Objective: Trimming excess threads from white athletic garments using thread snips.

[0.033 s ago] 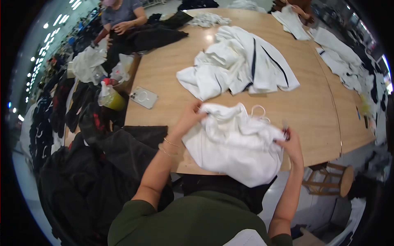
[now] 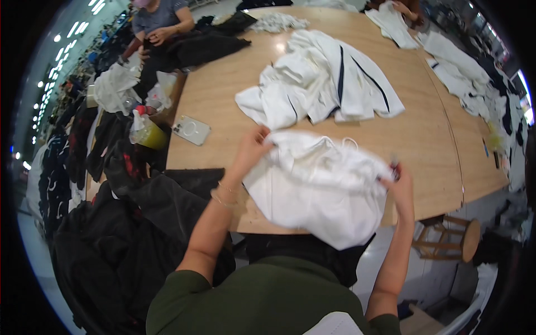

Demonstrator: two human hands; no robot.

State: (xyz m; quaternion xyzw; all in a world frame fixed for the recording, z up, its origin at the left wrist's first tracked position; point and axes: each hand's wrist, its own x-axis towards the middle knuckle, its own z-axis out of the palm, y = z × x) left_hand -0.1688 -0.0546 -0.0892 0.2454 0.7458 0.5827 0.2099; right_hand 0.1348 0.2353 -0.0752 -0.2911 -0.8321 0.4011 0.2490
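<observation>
A white garment with a gathered edge and a thin white cord loop is spread between my hands. Its lower part hangs over the near table edge. My left hand pinches its far left corner. At its right edge, my right hand has its fingers closed on the cloth. A small dark tool with a greyish tip also sticks up from the right hand; blur hides its exact kind. Just beyond lies a heap of white garments with dark stripes.
A phone lies on the wooden table, near a bag of yellow-green drink. Dark garments are piled at my left. A stool stands at right. Two people handle cloth across the table.
The garment's gathered edge has spread wider and flatter between my hands. My right hand has shifted slightly outward, and the whole view has moved a little.
</observation>
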